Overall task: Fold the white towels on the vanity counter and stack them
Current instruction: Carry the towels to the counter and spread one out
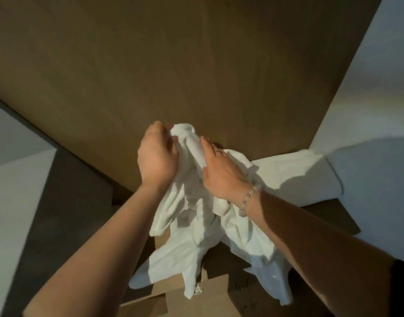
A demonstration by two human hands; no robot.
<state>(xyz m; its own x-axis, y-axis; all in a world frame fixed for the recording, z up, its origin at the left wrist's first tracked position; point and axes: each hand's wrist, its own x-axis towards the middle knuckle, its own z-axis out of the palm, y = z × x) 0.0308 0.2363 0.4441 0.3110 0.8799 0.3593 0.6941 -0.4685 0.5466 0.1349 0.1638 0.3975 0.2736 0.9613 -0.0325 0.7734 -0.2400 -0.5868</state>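
Against the tall brown panel [196, 65], a smooth matt face with faint vertical grain, the job looks to be at its opening step: one towel [196, 225] is held up clear and hangs crumpled in mid-air, not yet spread or folded. It is thin, soft white cloth, bunched to a knot at the top and falling in long limp pleats and pointed corners over a brown box [196, 303] with flat cardboard-like flaps. To the right a second towel [299, 177] lies flat and smooth, rounded at its edge, on a brown ledge [329, 213] (probably the counter, and perhaps the start of the stack, though I cannot tell whether it is folded). The left hand [157, 156] has fingers and thumb curled tight round the towel's topmost bunch. The right hand [221, 172], just beside it and lower, lies along the cloth with a fold taken under the palm; its fingertips are mostly hidden, so it reads as a hold and not a resting touch. A beaded bracelet [249, 197] circles the right wrist. I judge the next move calls for finding two neighbouring corners, parting the hands along one edge and shaking the cloth square; being so slack, it will sag and twist unless kept taut
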